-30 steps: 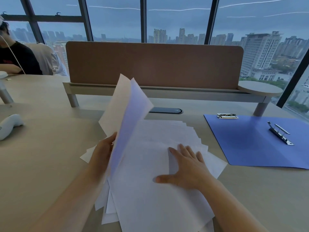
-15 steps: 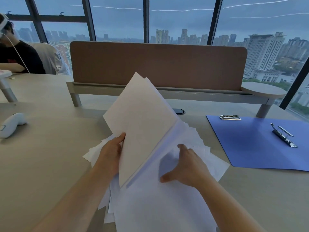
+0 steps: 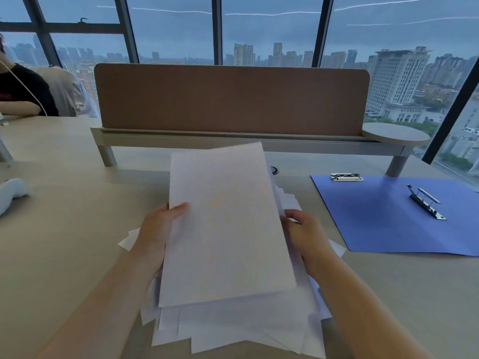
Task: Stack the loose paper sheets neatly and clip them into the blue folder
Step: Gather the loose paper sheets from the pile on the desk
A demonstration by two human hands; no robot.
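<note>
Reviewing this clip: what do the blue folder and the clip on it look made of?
Blue folder: probably matte plastic or coated card; it lies thin and flat with an even, dull blue surface. Clip: metal, apparently polished or chrome-plated, given its bright silver reflections.

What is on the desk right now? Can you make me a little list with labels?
left hand: holds left edge of lifted sheets
right hand: at right edge of the sheets
pile: messy, fanned out under the sheets
folder: blue, open flat, right of the pile
clip: metal, on the folder, no paper in it
desk: beige
</note>
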